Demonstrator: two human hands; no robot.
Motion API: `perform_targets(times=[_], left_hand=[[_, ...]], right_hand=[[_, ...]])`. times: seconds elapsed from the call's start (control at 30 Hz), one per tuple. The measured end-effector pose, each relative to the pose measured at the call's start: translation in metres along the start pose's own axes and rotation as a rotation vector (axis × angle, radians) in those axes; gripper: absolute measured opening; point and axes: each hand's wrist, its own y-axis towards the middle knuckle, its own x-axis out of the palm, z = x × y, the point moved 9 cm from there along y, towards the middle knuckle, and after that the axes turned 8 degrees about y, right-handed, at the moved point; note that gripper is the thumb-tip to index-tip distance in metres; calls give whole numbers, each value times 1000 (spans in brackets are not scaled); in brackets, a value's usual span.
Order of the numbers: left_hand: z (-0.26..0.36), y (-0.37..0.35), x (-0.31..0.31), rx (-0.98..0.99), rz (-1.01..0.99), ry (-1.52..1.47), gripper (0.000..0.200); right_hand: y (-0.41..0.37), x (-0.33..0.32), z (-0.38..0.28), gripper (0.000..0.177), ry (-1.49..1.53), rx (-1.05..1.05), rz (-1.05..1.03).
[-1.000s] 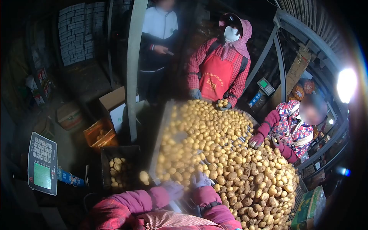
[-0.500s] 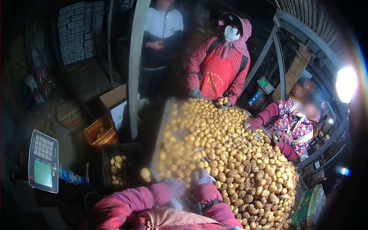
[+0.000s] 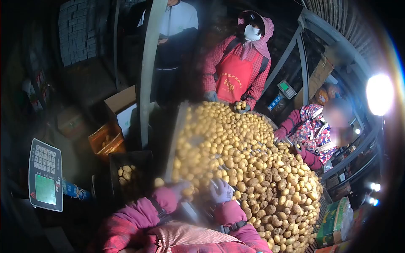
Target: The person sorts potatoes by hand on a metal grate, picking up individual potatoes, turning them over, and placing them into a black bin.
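gloved hands (image 3: 201,189) on potatoes (image 3: 249,168) beside black crate (image 3: 128,175)

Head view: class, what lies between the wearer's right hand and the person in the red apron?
Heaped potatoes fill the stretch from the right hand to the person in the red apron, seen in the head view.

Light gloves (image 3: 222,192) on the hands (image 3: 220,189), magenta oversleeves (image 3: 228,212), red plaid jacket (image 3: 124,227).

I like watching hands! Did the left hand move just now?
Yes. The left hand went forward and leftward, closer to the black crate.
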Motion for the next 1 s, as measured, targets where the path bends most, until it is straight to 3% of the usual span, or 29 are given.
perform_targets(times=[0.07, 0.1, 0.13, 0.23, 0.3, 0.33, 0.4, 0.5, 0.57, 0.6, 0.7, 0.87, 1.0], left_hand=[[-9, 15, -17, 311, -39, 449, 34], [-8, 16, -14, 367, -70, 555, 32], [-7, 14, -11, 428, -96, 659, 31], [-10, 14, -3, 201, -140, 484, 31], [-16, 5, -2, -75, -84, 198, 32], [-31, 26, -14, 130, -163, 444, 35], [-58, 50, -31, 181, -180, 492, 37], [-63, 65, -32, 151, -161, 454, 32], [-29, 24, -12, -15, -140, 326, 35], [-35, 33, -14, 57, -190, 253, 57], [-53, 47, -17, -16, -229, 218, 60], [-47, 49, -18, 73, -224, 320, 67], [-32, 24, -11, -3, -75, 361, 38]], right_hand=[[-15, 4, -13, 51, -120, 15, -96], [-19, 9, -21, 52, -175, 36, -160], [-28, 10, -27, 54, -298, -84, -56], [-25, 16, -23, 54, -286, 24, -100], [-27, 21, -16, 56, -299, 40, -117], [-26, 22, -18, 56, -304, 55, -136], [-26, 27, -18, 59, -303, 72, -171], [-28, 35, -8, 62, -324, 164, -274], [-25, 40, -2, 67, -333, 156, -302], [-23, 36, -11, 69, -328, 176, -320], [-28, 36, -11, 73, -372, 229, -381], [-25, 35, -13, 75, -319, 223, -393], [-31, 34, -7, 72, -306, 207, -362]])
